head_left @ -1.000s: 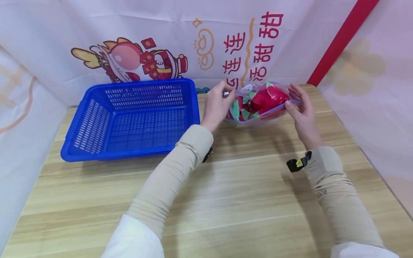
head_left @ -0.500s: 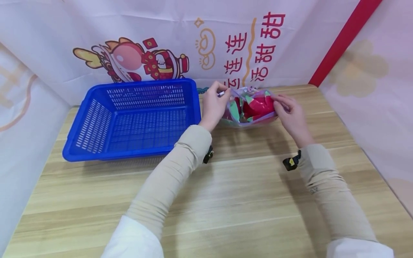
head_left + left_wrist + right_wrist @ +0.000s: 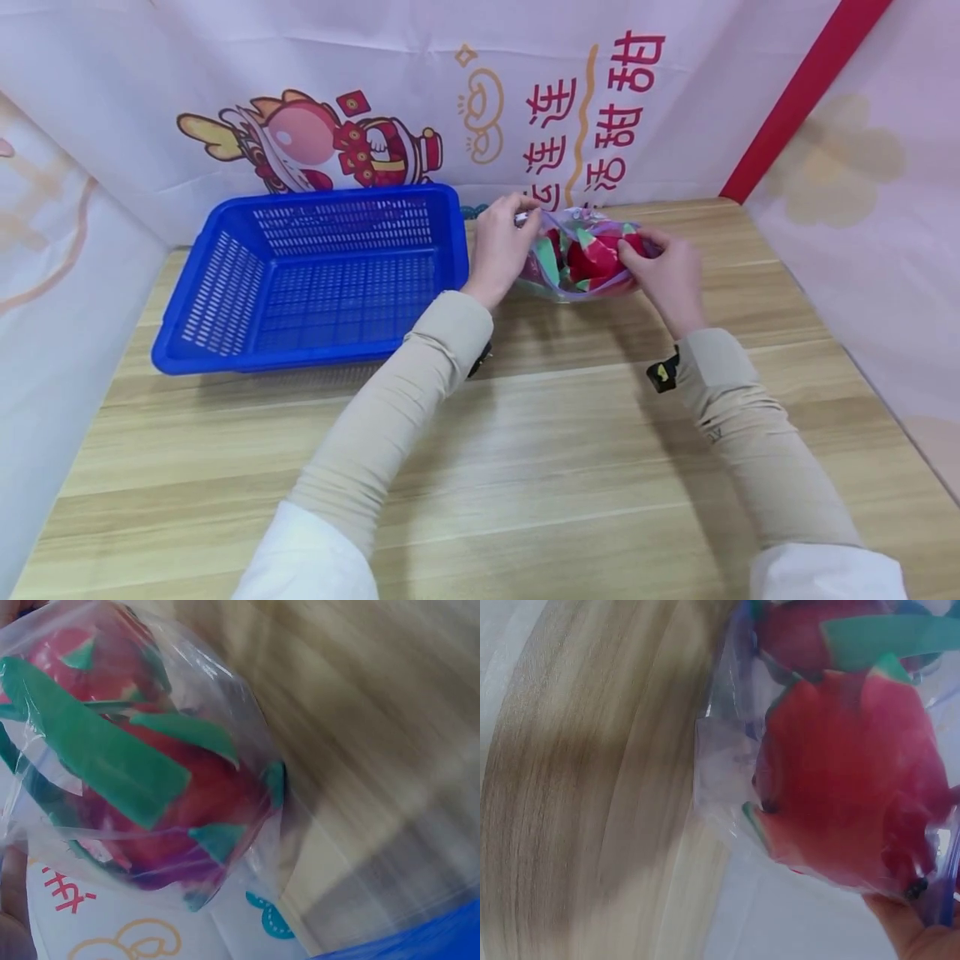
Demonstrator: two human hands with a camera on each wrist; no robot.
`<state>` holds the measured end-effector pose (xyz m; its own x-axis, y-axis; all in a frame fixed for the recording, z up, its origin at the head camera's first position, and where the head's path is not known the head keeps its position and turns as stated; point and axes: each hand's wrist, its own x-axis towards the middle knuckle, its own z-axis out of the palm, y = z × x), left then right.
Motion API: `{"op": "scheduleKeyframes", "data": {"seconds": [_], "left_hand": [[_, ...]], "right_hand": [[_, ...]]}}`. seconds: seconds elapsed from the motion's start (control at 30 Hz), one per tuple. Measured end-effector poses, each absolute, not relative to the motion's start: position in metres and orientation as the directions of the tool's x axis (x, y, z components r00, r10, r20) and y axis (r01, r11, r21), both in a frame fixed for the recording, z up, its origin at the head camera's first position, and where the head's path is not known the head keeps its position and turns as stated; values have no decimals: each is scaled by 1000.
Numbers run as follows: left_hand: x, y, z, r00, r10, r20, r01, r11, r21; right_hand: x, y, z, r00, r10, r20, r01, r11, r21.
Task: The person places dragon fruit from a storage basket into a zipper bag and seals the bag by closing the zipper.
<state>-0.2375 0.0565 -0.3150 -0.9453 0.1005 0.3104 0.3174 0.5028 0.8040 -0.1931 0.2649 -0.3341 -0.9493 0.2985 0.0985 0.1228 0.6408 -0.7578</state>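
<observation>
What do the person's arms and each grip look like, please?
Left sleeve and right sleeve are beige and wrinkled, with white fabric higher up. The right bears small, unreadable dark lettering. By the right cuff sits a black piece with yellow; by the left cuff, a dark piece. Left grip and right grip are gloveless.

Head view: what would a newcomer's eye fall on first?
Probably the blue plastic basket with slotted sides, at the left of the wooden table, comes first. Next come the shiny red, green-flapped fruit-like shapes in the clear plastic bag to its right. Behind the basket, a colourful cartoon figure is printed on white cloth.
</observation>
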Motion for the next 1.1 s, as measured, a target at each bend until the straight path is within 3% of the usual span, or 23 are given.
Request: {"op": "scheduleKeyframes", "data": {"seconds": [0.13, 0.3, 0.37, 0.57, 0.67, 0.9, 1.1], "left_hand": [[-238, 50, -313, -940, 60, 336, 311, 560, 768], [-238, 45, -312, -938, -10, 346, 290, 524, 801], [-238, 43, -312, -935, 24, 353, 310, 535, 786], [-237, 38, -307, -898, 271, 347, 431, 705, 563], [-237, 37, -305, -896, 320, 309, 440, 741, 507], [-238, 41, -306, -949, 178, 259, 302, 743, 597], [-240, 42, -307, -966, 38, 254, 217, 648, 730]], "right_hand": [[-192, 265, -331, -948, 301, 104, 112, 622, -775], [-192, 262, -323, -952, 279, 125, 91, 648, -757], [-192, 262, -321, -955, 268, 130, 82, 657, -749], [-192, 264, -321, -957, 252, 146, 55, 648, -759], [-192, 267, -322, -957, 243, 160, 32, 636, -771], [-191, 268, -320, -968, 175, 182, -24, 654, -756], [-192, 265, -319, -966, 117, 232, -87, 696, -713]]}}
